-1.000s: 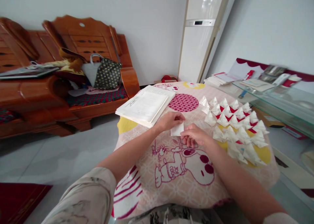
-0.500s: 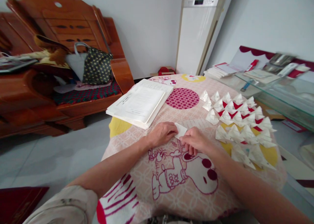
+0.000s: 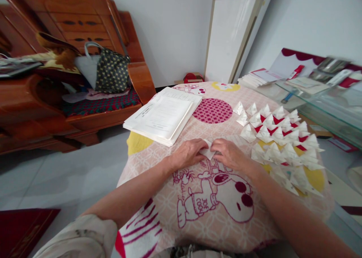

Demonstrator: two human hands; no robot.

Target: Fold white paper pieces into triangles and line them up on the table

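Between my two hands is a small folded piece of white paper point(image 3: 208, 152), low over the tablecloth point(image 3: 186, 175). My left hand point(image 3: 189, 152) grips its left side with curled fingers. On the other side my right hand point(image 3: 228, 153) has its fingers bent and closed on the right edge. Part of the paper is covered by the fingertips of both hands. To the right of my right hand stand several folded paper pieces point(image 3: 264, 133) in rows, each with pointed tips. Beyond my left hand lies a stack of printed sheets point(image 3: 162, 116).
A glass shelf point(image 3: 325, 99) with papers, a red marker point(image 3: 296, 72) and metal bowls point(image 3: 330, 67) stands at the right. At the left is a carved wooden bench point(image 3: 98, 126) with a dark patterned bag point(image 3: 111, 71). A white cabinet-like unit point(image 3: 230, 35) rises behind the table.
My right hand has turned and moved up, its fingers now level with my left hand's. The paper has turned between them. The view has shifted slightly.
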